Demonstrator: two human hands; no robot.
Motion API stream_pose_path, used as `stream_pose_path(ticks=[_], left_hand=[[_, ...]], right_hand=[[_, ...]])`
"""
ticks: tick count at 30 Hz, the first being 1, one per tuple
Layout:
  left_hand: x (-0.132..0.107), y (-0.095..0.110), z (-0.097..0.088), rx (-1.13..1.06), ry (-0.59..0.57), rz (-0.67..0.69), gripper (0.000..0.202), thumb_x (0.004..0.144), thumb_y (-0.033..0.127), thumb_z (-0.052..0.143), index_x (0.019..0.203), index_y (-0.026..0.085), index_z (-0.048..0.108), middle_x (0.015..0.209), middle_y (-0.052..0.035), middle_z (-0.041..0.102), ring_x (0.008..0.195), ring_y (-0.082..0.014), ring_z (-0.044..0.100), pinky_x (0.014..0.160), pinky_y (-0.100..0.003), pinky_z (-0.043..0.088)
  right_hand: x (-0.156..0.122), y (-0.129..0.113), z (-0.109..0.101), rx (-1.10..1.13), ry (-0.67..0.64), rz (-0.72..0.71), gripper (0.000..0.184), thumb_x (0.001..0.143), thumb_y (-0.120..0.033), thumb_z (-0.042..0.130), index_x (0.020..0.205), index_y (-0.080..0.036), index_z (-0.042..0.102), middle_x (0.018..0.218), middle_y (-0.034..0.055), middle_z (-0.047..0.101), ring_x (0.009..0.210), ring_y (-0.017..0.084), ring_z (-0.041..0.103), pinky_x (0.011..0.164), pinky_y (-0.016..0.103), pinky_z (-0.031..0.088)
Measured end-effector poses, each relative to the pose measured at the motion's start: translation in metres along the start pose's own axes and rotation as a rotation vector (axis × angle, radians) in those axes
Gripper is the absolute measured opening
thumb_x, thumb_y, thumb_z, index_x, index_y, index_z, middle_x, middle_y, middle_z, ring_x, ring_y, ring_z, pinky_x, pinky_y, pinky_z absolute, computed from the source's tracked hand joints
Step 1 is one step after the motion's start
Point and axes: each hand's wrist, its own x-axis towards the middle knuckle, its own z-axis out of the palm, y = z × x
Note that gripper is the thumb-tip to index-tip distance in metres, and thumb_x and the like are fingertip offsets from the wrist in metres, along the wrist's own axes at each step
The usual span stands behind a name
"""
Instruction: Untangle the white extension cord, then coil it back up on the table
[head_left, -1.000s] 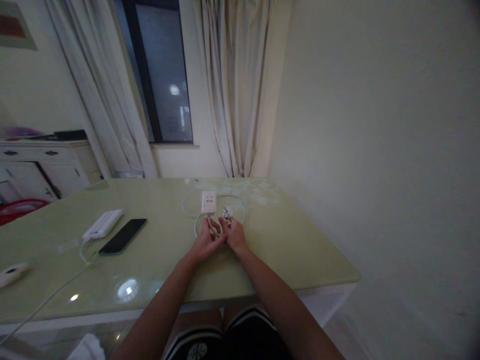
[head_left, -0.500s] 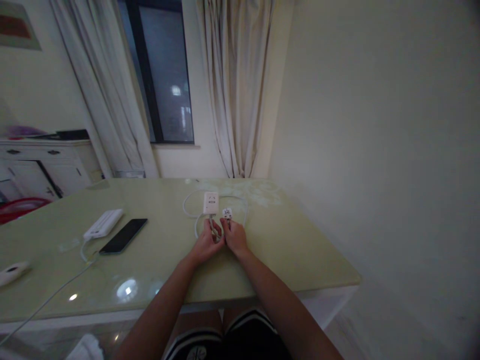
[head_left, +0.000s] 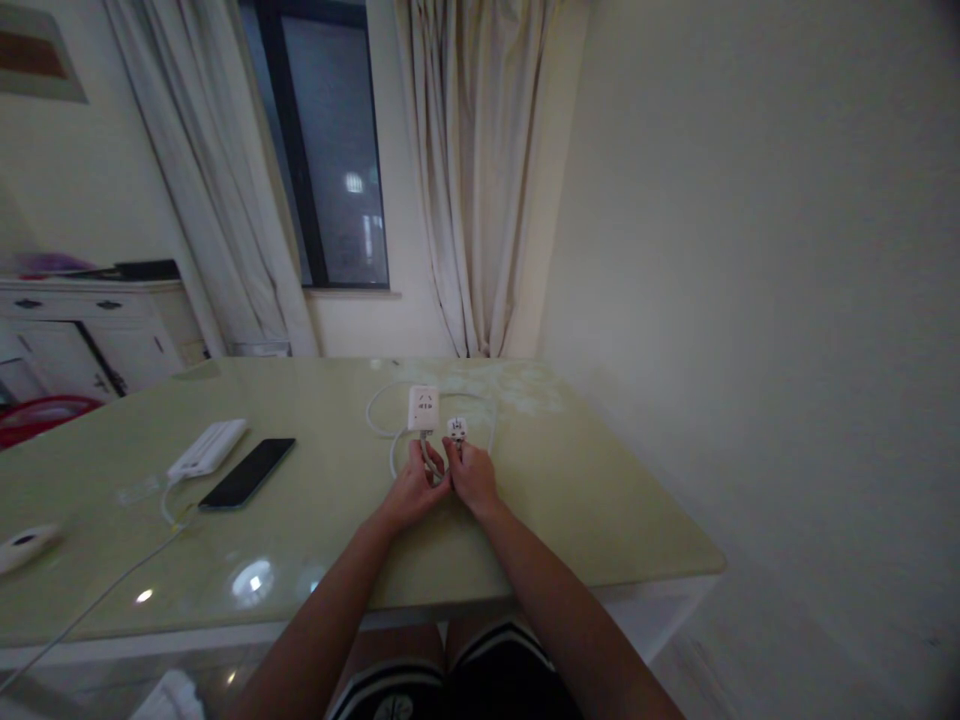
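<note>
A white socket block [head_left: 424, 408] with outlet holes on its face lies just beyond my left hand [head_left: 413, 484]. Its pale cable [head_left: 396, 455] loops around it on the table. My left hand's fingers are closed around the cable below the block. Close beside it, my right hand [head_left: 472, 476] grips the lower end of a white plug [head_left: 457, 429], whose prongs point away from me. The two hands nearly touch at the fingertips.
On the left of the green table [head_left: 330, 540] lie a black phone [head_left: 249, 474] and a white power bank [head_left: 208, 448] with a cord. A white rounded object [head_left: 28, 548] sits at the far left. The wall [head_left: 720, 300] runs along the right.
Almost nothing differs. The view has shifted very slightly; both hands keep the same hold on the cable and the plug.
</note>
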Motion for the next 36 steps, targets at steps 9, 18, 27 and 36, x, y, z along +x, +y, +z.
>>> stream_pose_path(ticks=[9,18,27,36], left_hand=[[0.001,-0.002,-0.002,0.123,-0.117,0.040,0.041,0.080,0.037,0.072,0.100,0.025,0.038,0.089,0.0058,0.056,0.053,-0.0052,0.054,0.049,-0.021,0.045],[0.001,-0.005,-0.002,0.137,-0.095,0.072,0.039,0.078,0.034,0.072,0.100,0.025,0.041,0.087,0.0054,0.056,0.056,-0.0061,0.056,0.052,-0.021,0.046],[0.001,0.001,-0.003,0.179,-0.095,0.054,0.041,0.079,0.036,0.070,0.101,0.023,0.038,0.089,0.0035,0.058,0.059,-0.0080,0.059,0.055,-0.023,0.049],[0.004,0.016,-0.005,0.238,0.123,0.039,0.035,0.071,0.039,0.075,0.086,0.023,0.048,0.067,0.0049,0.059,0.050,-0.0119,0.053,0.049,-0.024,0.041]], right_hand=[[0.000,0.000,0.000,0.011,-0.004,0.008,0.061,0.105,-0.057,0.032,0.088,-0.017,0.074,0.078,0.0120,0.076,0.070,0.020,0.070,0.057,0.026,0.033],[0.001,0.001,0.001,-0.027,-0.045,0.037,0.065,0.105,-0.058,0.029,0.086,-0.015,0.075,0.082,0.0148,0.076,0.073,0.020,0.070,0.058,0.026,0.033],[0.000,0.000,-0.002,0.029,-0.026,0.000,0.061,0.106,-0.055,0.029,0.091,-0.016,0.073,0.081,0.0110,0.075,0.072,0.019,0.069,0.060,0.025,0.034],[0.000,0.000,-0.003,0.000,-0.008,-0.013,0.060,0.106,-0.055,0.027,0.082,-0.020,0.071,0.078,0.0066,0.073,0.071,0.018,0.066,0.060,0.025,0.033]])
